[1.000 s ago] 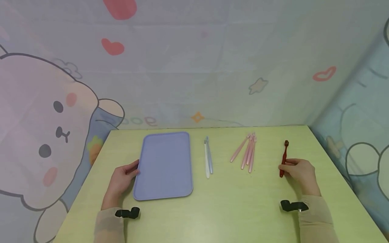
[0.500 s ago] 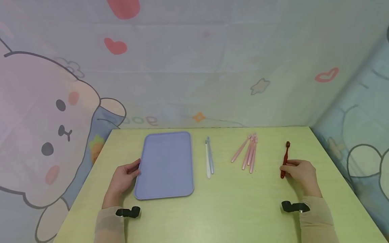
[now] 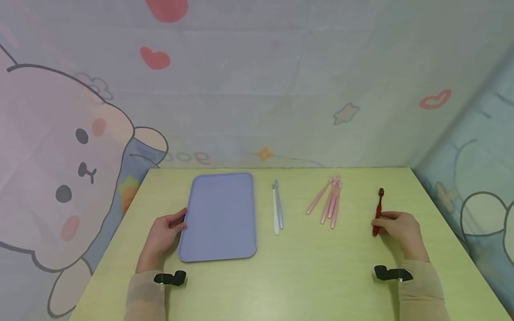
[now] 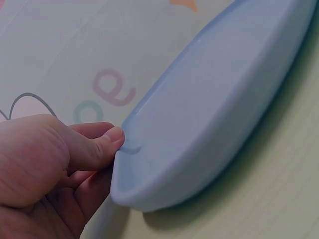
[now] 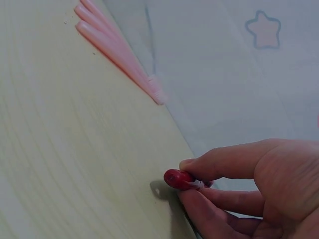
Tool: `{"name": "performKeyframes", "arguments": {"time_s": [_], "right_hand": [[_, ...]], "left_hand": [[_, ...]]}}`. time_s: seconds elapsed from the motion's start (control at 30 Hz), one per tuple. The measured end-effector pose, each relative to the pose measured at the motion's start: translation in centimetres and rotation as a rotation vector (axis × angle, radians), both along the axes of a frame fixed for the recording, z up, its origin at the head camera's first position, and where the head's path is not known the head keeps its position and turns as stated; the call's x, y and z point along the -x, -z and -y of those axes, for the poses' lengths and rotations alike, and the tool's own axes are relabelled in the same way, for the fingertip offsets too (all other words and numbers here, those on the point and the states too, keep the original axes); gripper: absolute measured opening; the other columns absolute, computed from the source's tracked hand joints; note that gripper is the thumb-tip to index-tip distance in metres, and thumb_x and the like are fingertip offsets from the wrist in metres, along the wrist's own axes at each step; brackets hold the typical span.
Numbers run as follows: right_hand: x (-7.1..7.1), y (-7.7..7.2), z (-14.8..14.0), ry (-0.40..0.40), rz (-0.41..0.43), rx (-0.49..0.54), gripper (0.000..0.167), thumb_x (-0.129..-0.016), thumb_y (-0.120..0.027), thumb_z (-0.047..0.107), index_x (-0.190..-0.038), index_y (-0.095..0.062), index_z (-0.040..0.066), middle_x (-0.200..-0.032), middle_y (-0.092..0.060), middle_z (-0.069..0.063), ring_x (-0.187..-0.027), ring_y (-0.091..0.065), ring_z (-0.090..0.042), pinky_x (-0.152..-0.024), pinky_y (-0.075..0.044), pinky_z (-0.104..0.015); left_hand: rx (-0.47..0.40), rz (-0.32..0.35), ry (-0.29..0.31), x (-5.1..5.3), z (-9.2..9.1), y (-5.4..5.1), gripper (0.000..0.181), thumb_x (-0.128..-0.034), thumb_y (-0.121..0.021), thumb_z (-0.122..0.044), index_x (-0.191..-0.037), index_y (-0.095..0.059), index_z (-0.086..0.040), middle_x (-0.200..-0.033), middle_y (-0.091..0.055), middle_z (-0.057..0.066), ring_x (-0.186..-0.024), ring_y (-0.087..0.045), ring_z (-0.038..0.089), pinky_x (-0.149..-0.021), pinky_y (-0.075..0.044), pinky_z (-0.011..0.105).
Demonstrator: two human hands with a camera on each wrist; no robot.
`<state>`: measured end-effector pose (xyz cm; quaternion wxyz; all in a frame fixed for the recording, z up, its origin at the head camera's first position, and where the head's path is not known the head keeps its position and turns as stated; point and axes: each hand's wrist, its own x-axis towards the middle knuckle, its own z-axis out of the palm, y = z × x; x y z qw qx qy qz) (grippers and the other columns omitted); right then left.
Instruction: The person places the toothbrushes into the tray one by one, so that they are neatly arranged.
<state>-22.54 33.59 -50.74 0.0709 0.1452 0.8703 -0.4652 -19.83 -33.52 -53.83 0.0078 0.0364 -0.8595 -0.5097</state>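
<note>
A slim, dark red toothbrush (image 3: 378, 212) is seen near the right side of the table (image 3: 313, 276), well apart from the pink toothbrushes (image 3: 331, 203). Its handle is pinched narrowly between thumb and fingers of the right hand (image 3: 403, 228). The left edge of a flat, rounded lavender tray (image 3: 218, 218) (bluer in the wrist view) is gripped by the left hand (image 3: 161, 234).
</note>
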Motion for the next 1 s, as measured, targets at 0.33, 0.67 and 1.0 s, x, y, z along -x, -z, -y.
{"name": "performKeyframes", "arguments": {"time_s": [0.33,0.67,1.0], "right_hand": [[0.3,0.0,0.0,0.002,0.022,0.126,0.067,-0.099,-0.079,0.022,-0.147,-0.052,-0.016,-0.095,-0.074,0.004,-0.077,-0.072,-0.004,-0.07,-0.058,-0.018],[0.5,0.3,0.4,0.012,0.012,0.225,0.069,-0.1,-0.079,0.021,-0.151,-0.049,-0.014,-0.091,-0.071,0.012,-0.078,-0.071,-0.001,-0.072,-0.061,-0.02],[1.0,0.2,1.9,-0.027,-0.065,0.358,0.072,-0.102,-0.076,0.022,-0.157,-0.043,-0.012,-0.099,-0.069,0.021,-0.089,-0.071,0.003,-0.083,-0.061,-0.021]], "left_hand": [[0.034,0.017,0.011,0.2,0.1,0.3,0.052,-0.1045,-0.067,-0.001,-0.154,-0.052,0.002,-0.149,-0.058,0.02,-0.144,-0.05,0.031,-0.116,-0.043,0.037],[0.025,0.036,0.002,0.1,0.2,0.2,0.052,-0.1046,-0.067,-0.001,-0.154,-0.052,0.001,-0.149,-0.058,0.02,-0.145,-0.049,0.032,-0.117,-0.04,0.046],[0.019,0.037,-0.01,-0.1,-0.1,-0.2,0.051,-0.1044,-0.067,-0.001,-0.153,-0.053,0.001,-0.148,-0.058,0.021,-0.144,-0.051,0.032,-0.114,-0.046,0.031]]}}
